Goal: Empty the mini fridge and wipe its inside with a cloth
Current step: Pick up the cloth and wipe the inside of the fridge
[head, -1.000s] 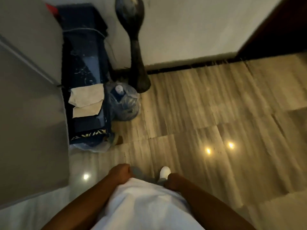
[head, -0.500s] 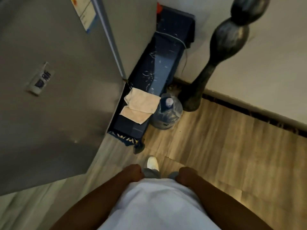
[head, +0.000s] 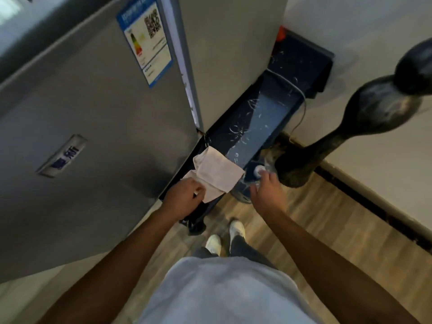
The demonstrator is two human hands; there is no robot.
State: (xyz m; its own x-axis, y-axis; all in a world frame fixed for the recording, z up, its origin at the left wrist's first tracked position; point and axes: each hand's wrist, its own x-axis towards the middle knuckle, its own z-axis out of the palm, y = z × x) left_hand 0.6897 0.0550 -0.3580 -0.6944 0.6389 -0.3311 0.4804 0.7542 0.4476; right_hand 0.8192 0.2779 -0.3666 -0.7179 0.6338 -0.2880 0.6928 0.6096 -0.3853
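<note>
Cloth (head: pixel 216 174), pale and creased, pinched by left hand (head: pixel 184 195) fingers; right hand (head: pixel 268 190) fingers spread.

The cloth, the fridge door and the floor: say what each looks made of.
Cloth: soft pale woven fabric, matte, folding and creasing limply. Fridge door: grey, probably painted or brushed metal, showing a dull smooth sheen. Floor: wood-look planks or tile with grain streaks; which one is unclear.

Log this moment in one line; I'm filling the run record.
left hand: grasping cloth | right hand: over water bottle | fridge: closed
</note>
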